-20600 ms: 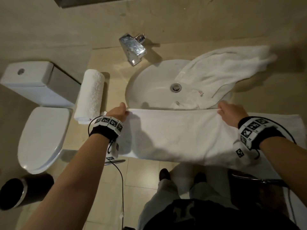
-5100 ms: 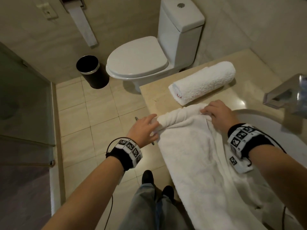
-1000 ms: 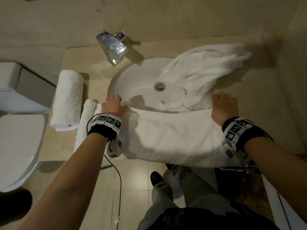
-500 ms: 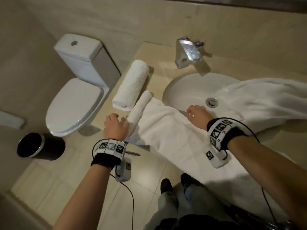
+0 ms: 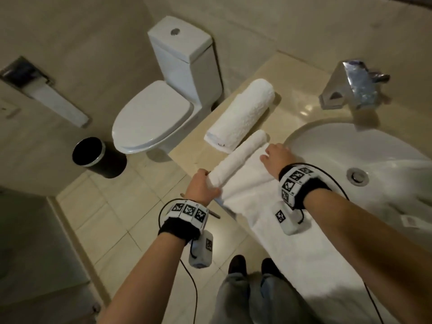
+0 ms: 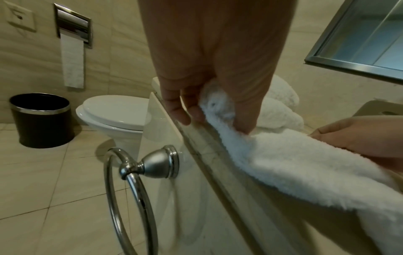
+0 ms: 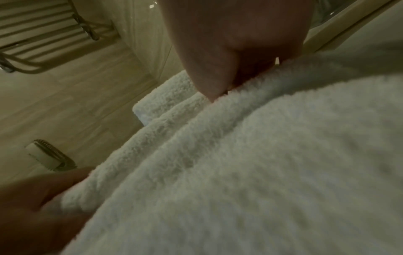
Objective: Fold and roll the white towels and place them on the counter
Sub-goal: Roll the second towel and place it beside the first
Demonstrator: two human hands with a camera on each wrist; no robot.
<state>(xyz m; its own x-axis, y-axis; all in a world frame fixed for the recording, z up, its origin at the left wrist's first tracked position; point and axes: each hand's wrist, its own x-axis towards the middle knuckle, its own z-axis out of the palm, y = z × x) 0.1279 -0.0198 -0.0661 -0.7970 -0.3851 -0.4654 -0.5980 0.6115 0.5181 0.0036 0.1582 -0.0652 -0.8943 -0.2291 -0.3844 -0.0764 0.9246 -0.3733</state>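
Observation:
A folded white towel (image 5: 247, 190) lies along the front of the counter (image 5: 292, 106). Its left end is wound into a thin roll (image 5: 238, 157). My left hand (image 5: 210, 181) grips the near end of that roll at the counter edge; in the left wrist view its thumb and fingers (image 6: 242, 119) pinch the roll's end (image 6: 218, 105). My right hand (image 5: 268, 155) sits on the towel just behind the roll's far part, fingers curled against it (image 7: 229, 86). A finished rolled towel (image 5: 243, 113) lies beside the roll.
A sink (image 5: 339, 148) with a chrome faucet (image 5: 353, 83) is at the right, and a loose white towel (image 5: 411, 195) lies in it. A toilet (image 5: 152, 115) and a black bin (image 5: 93, 155) stand to the left. A towel ring (image 6: 130, 189) hangs under the counter edge.
My right hand left the towel's far right end and came to the roll. My left hand shifted to the roll's near end. The view swung left.

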